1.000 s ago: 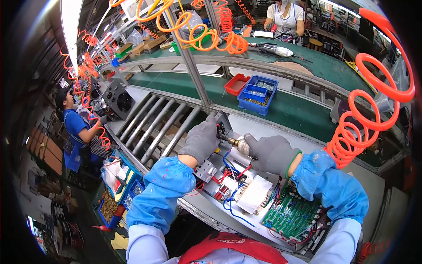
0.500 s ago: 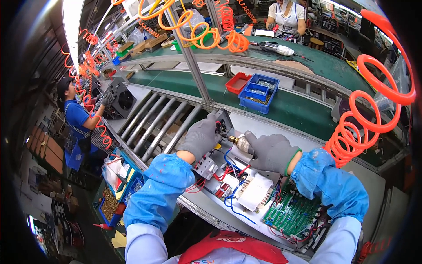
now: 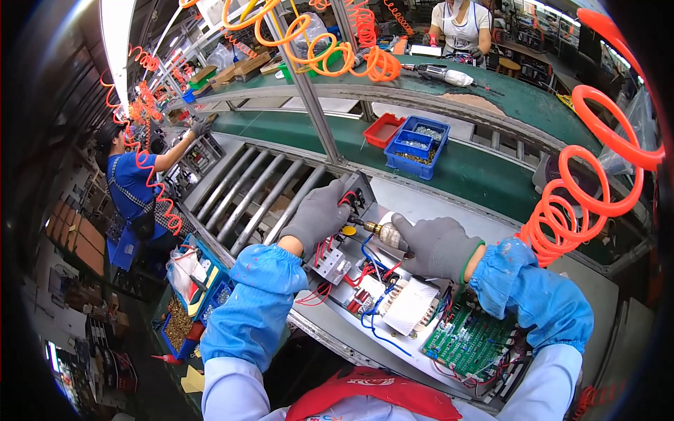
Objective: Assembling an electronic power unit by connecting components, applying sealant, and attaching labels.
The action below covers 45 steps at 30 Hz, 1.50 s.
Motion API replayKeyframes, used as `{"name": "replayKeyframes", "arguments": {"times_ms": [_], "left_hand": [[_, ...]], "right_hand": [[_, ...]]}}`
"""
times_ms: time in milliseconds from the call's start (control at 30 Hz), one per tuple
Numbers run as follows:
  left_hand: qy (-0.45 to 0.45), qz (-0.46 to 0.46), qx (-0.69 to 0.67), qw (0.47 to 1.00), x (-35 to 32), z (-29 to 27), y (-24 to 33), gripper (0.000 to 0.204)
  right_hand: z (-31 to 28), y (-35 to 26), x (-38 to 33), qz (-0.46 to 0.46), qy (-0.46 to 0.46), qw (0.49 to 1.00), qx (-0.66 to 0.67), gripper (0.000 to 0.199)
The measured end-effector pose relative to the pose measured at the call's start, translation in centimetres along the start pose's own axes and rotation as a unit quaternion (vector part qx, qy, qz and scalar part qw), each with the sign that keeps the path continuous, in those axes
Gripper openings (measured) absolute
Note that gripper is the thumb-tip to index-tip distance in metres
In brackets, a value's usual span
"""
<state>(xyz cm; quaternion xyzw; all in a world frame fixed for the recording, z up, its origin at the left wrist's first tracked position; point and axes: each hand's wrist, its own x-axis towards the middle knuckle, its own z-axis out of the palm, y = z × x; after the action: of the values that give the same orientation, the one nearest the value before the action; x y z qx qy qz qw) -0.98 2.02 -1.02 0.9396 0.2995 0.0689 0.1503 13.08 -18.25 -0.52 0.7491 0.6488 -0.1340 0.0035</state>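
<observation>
My right hand (image 3: 437,245), in a grey glove, is closed around a power screwdriver (image 3: 385,232) with a brass-coloured nose and a clear body. The tool points left, its tip close to the inner side of a dark end panel (image 3: 361,191). My left hand (image 3: 316,216), also gloved, is closed on that panel near its red wires; the fingertips are partly hidden. Both hands are over an open metal chassis that holds a grey terminal-like block (image 3: 330,265), a white-wrapped transformer (image 3: 409,306) and a green circuit board (image 3: 460,333), with red and blue wires among them.
Steel rollers (image 3: 261,203) lie to the left of the chassis. Beyond it, a blue bin (image 3: 414,167) of small fasteners and a red bin (image 3: 383,130) stand on a green belt. An orange coiled hose (image 3: 558,203) hangs at right. Co-workers (image 3: 130,175) stand at left and far back.
The co-worker at left has turned and stretched an arm toward the far side. My hands and the screwdriver keep nearly the same place at the panel; the view has shifted slightly.
</observation>
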Motion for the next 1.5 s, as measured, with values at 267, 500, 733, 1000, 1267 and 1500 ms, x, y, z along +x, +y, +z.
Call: {"name": "replayKeyframes", "arguments": {"times_ms": [267,500,733,1000,1267,1500], "left_hand": [[0.006,0.003,-0.015,1.0,0.1,0.2,-0.3,0.025],[0.003,-0.016,-0.041,0.999,0.6,-0.4,0.5,0.026],[-0.028,-0.007,-0.005,1.0,1.1,0.0,0.0,0.064],[0.025,0.032,-0.029,0.999,-0.4,0.6,-0.4,0.031],[0.034,0.043,-0.066,0.996,-1.3,-0.4,-0.4,0.026],[-0.003,0.025,-0.049,0.998,0.2,-0.1,-0.3,0.027]], "right_hand": [[0.4,-0.2,0.5,-0.014,0.023,1.0,0.013,0.071],[-0.1,-0.2,0.5,-0.01,0.009,1.0,0.013,0.074],[-1.5,2.9,-0.7,0.028,0.0,0.997,0.077,0.082],[-5.8,19.7,-0.7,0.215,0.313,0.641,0.667,0.033],[-7.7,40.1,-0.7,0.219,0.519,0.503,0.656,0.025],[-5.5,20.2,2.6,0.268,0.386,0.875,0.111,0.042]]}}
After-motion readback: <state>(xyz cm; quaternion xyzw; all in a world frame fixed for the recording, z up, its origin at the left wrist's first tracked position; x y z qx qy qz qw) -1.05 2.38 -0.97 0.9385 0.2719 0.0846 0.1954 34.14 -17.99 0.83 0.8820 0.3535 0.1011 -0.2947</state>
